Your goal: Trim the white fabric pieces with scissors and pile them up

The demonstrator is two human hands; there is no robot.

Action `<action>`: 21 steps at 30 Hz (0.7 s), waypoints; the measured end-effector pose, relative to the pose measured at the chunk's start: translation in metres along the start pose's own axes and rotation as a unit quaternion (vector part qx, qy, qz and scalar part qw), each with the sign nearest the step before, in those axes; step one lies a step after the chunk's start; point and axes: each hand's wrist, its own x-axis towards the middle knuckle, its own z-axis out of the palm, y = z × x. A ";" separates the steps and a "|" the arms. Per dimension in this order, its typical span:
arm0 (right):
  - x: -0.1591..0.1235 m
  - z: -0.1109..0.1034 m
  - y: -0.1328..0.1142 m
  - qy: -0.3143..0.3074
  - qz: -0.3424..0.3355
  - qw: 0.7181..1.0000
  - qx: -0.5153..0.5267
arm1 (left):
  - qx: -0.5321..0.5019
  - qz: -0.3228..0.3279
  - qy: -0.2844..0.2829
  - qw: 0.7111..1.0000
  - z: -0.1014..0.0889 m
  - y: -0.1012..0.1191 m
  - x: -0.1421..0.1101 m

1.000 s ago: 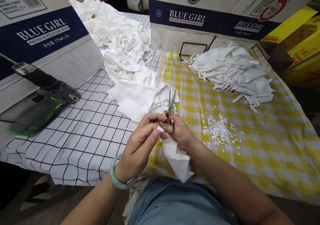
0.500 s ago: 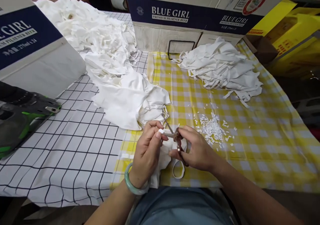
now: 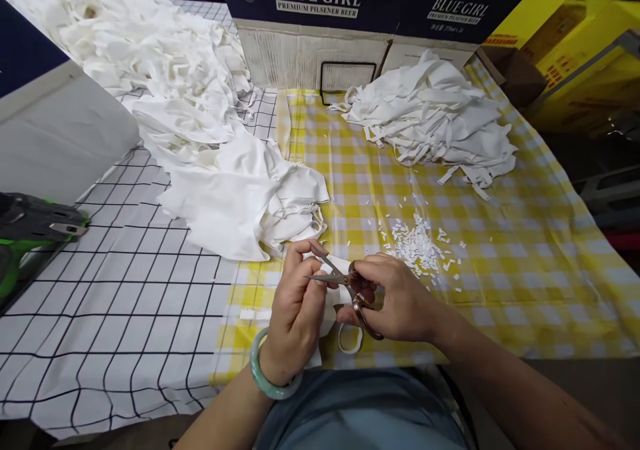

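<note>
My right hand (image 3: 395, 297) has its thumb and fingers through the handles of small bronze-coloured scissors (image 3: 340, 279). Their blades are spread and lie across the fingers of my left hand (image 3: 297, 310), which wears a green bangle. Those fingers pinch a white fabric piece (image 3: 327, 322); the exact spot gripped is hidden behind the blades. A thin white strap loop (image 3: 351, 351) hangs from the piece below my right hand. Just beyond lies a heap of white garments (image 3: 225, 193). Tiny white clippings (image 3: 419, 247) are scattered right of my hands.
A pile of white strapped pieces (image 3: 430, 120) lies at the back right, beside a black wire stand (image 3: 347, 65). Cardboard beer boxes (image 3: 310, 53) wall off the back and left. A black and green tool (image 3: 40, 220) sits at the left edge. Yellow bags (image 3: 590, 63) stand right.
The view has shifted, so the boxes and piles appear further left and higher. The scissors now cross in front of my left fingertips, blades still apart. Both hands keep their hold.
</note>
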 end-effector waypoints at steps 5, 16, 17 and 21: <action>0.001 0.001 0.001 0.003 -0.002 1.000 -0.002 | 0.004 0.020 -0.002 1.000 0.002 -0.003 0.000; -0.004 0.001 0.004 0.010 0.005 1.000 0.019 | 0.042 0.060 -0.017 0.997 0.002 -0.006 0.001; -0.005 0.001 0.006 0.008 0.009 1.000 0.022 | 0.047 0.061 -0.023 0.997 0.003 -0.005 0.002; -0.017 -0.004 0.013 0.021 0.034 0.999 0.035 | 0.054 0.059 -0.055 0.995 0.011 -0.001 0.007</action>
